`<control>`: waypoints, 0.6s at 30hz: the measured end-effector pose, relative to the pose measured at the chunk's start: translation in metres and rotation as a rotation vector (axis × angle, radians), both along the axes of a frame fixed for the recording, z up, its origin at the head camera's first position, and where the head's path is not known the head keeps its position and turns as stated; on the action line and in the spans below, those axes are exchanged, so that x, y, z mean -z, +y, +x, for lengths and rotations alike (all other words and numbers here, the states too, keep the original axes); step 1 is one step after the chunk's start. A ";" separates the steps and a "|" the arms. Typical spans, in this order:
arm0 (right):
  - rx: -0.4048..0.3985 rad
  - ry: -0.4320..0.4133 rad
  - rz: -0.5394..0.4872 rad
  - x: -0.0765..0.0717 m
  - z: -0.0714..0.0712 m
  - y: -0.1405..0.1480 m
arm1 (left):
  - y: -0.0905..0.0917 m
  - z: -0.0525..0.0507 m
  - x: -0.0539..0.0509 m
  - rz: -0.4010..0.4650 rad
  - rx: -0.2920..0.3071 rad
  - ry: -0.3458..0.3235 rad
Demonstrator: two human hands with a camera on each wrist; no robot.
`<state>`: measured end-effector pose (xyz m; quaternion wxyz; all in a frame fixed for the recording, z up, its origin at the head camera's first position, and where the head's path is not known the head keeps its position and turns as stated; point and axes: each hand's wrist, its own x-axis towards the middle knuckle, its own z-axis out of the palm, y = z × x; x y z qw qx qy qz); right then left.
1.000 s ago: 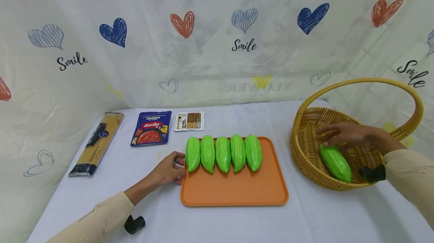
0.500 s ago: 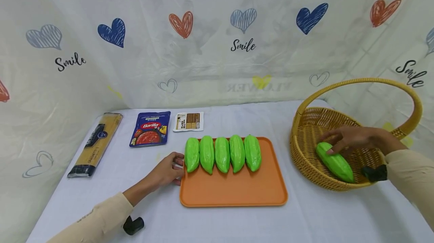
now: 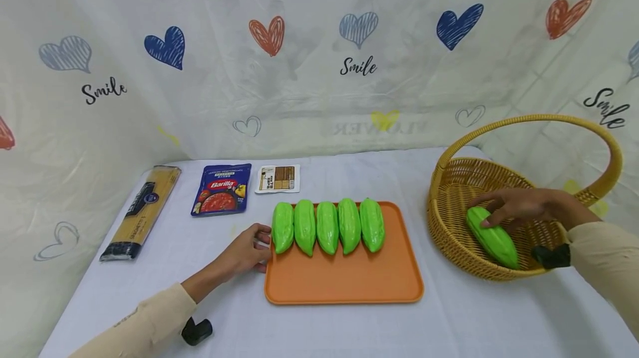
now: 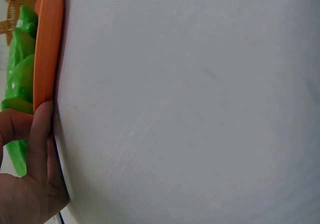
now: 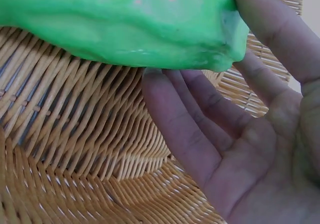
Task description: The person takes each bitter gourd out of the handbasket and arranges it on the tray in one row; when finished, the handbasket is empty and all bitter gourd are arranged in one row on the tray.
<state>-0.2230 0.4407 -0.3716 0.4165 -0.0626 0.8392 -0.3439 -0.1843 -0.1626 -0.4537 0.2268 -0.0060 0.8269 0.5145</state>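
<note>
In the head view, my left hand (image 3: pixel 246 250) holds the left rim of an orange tray (image 3: pixel 344 283); the left wrist view shows fingers (image 4: pixel 40 144) at that rim. Several glossy green, ridged, pod-shaped vegetables (image 3: pixel 327 228) lie side by side along the tray's far half, tips toward me. Inside a wicker basket (image 3: pixel 449 236) on the right, my right hand (image 3: pixel 524 205) grips another green pod-shaped vegetable (image 3: pixel 499 244). From the right wrist view, this vegetable (image 5: pixel 125 29) has the thumb at its end and curled fingers (image 5: pixel 175 119) against its underside.
The basket's tall arched handle (image 3: pixel 539 118) rises over my right wrist. Behind the tray lie a blue Barilla pouch (image 3: pixel 222 190) and a small white packet (image 3: pixel 278 179). A spaghetti pack (image 3: pixel 142 211) lies far left. A printed curtain (image 3: pixel 309 91) hangs behind the table.
My right hand has closed on the green vegetable in the basket, its thumb now lying over it. That vegetable's upper end has shifted slightly left. My left hand stays at the tray.
</note>
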 end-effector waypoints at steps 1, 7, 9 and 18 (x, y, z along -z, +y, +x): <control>-0.010 0.017 0.000 -0.001 0.000 -0.001 | 0.000 0.000 0.000 0.000 0.002 0.000; -0.049 0.096 -0.035 -0.011 0.001 -0.003 | -0.002 0.002 0.000 -0.010 0.002 -0.001; -0.048 0.110 -0.047 -0.015 0.002 -0.003 | -0.003 0.002 0.000 -0.005 -0.001 0.000; -0.038 0.169 -0.040 -0.035 0.006 -0.009 | -0.002 -0.001 0.002 0.008 -0.003 -0.005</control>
